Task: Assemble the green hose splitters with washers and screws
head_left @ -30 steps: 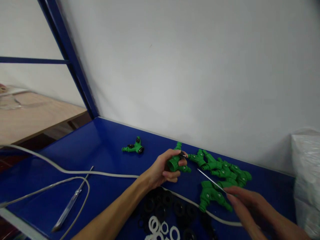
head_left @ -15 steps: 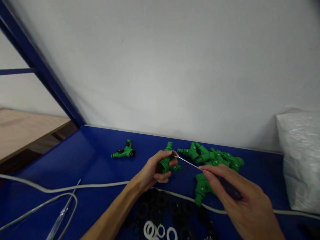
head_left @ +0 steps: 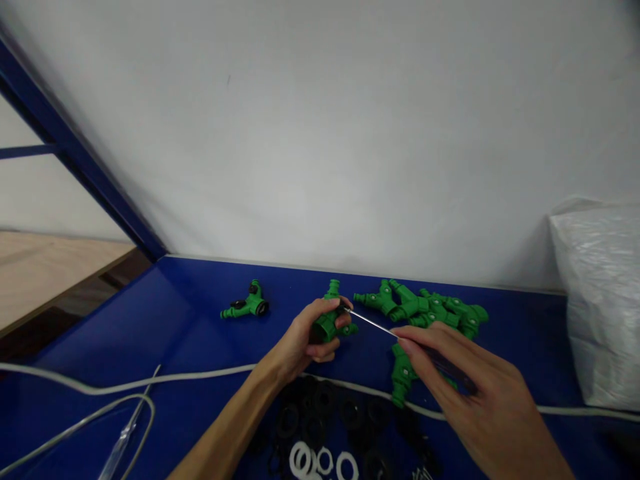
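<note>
Fingers of the left hand (head_left: 306, 330) wrap a green fitting (head_left: 326, 328) at the lower centre of the frame, thumb pressed beside a small dark part (head_left: 342, 305). At lower right, fingers of the right hand (head_left: 487, 390) pinch a screwdriver (head_left: 371, 322), its shaft slanting up-left to that part; whether the tip is seated is too small to tell. Doing this well likely calls for a firm left hold, the shaft in line with the part and light pressure, lest the tip slip toward the thumb. Right of centre, more green fittings (head_left: 411, 307) lie heaped on the blue surface (head_left: 195, 320); white rings (head_left: 295, 460) and black rings (head_left: 361, 417) lie at bottom centre.
</note>
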Motion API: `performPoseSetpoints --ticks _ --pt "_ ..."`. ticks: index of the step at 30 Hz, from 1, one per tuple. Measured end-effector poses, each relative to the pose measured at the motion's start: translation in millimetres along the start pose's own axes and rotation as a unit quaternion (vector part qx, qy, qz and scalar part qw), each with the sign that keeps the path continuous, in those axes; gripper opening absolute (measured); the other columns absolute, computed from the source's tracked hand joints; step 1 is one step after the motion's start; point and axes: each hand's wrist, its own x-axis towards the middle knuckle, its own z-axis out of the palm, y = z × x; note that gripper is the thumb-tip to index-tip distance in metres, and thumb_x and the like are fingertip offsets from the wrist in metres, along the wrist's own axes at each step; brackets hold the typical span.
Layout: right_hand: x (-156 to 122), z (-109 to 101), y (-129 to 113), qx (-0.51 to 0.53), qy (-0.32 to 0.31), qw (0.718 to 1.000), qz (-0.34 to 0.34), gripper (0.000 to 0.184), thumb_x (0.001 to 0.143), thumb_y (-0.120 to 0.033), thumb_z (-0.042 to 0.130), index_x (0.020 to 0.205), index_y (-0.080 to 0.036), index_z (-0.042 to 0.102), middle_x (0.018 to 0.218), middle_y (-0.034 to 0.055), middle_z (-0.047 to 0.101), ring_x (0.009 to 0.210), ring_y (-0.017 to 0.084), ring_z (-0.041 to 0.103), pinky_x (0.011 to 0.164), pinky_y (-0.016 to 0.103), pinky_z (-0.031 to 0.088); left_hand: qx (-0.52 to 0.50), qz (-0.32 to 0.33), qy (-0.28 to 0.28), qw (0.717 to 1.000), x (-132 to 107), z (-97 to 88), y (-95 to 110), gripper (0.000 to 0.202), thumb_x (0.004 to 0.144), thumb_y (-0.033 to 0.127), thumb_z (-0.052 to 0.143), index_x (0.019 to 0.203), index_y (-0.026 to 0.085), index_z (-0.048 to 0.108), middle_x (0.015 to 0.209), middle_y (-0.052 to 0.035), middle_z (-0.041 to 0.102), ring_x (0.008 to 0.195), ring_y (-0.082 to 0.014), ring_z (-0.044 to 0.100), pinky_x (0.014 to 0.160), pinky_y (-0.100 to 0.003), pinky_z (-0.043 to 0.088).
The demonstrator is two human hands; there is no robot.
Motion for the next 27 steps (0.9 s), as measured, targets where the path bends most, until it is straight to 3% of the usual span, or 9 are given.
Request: performPoseSetpoints --ticks 7,14,17,23,27 --pt "1.9 -1.2 -1.0 -0.050 0.006 0.998 -0.040 0.023 0.104 -0.033 0.046 0.102 -0.024 0.067 0.089 0.0029 0.074 0.079 0.015 0.074 0.064 0.019 0.058 0.036 0.007 0.016 0.999 0.3 -0.8 -2.5 0.021 0.094 0.038 0.052 0.101 0.019 0.056 0.074 0.0075 0.040 0.037 0.0018 0.020 0.036 -0.015 0.011" --pt "10.6 -6.1 -5.0 -0.164 0.017 0.967 -0.195 0.045 0.108 -0.019 0.026 0.103 -0.014 0.070 0.085 0.0082 0.076 0.071 0.014 0.074 0.068 0.018 0.061 0.083 0.015 0.041 0.996 1.8 -1.8 -4.4 0.024 0.093 0.041 0.054 0.103 0.020 0.053 0.076 0.0071 0.044 0.037 0.0012 0.024 0.037 -0.016 0.014" --pt "10.1 -7.8 -4.3 -0.185 0.013 0.960 -0.212 0.046 0.107 -0.016 0.025 0.104 -0.013 0.071 0.086 0.0092 0.077 0.070 0.014 0.074 0.065 0.018 0.061 0.080 0.013 0.045 0.996 1.6 -0.7 -4.2 0.024 0.092 0.042 0.054 0.103 0.020 0.053 0.075 0.0073 0.043 0.038 0.0012 0.023 0.037 -0.015 0.014" --pt "6.8 -6.8 1.2 -0.169 0.013 0.967 -0.190 0.041 0.106 -0.016 0.031 0.108 -0.022 0.071 0.092 0.0043 0.076 0.079 0.014 0.074 0.073 0.019 0.062 0.055 0.005 0.039 0.998 1.5 -0.9 -3.9 0.024 0.092 0.042 0.054 0.102 0.020 0.053 0.075 0.0076 0.042 0.037 0.0014 0.021 0.036 -0.015 0.013" --pt "5.1 -6.9 5.0 -0.187 0.016 0.956 -0.226 0.042 0.105 -0.011 0.031 0.107 -0.020 0.072 0.098 0.0047 0.077 0.083 0.014 0.073 0.079 0.019 0.060 0.046 0.007 0.032 0.998 1.6 -0.4 -3.6 0.022 0.093 0.040 0.052 0.102 0.019 0.053 0.075 0.0077 0.041 0.036 0.0014 0.021 0.036 -0.015 0.012"
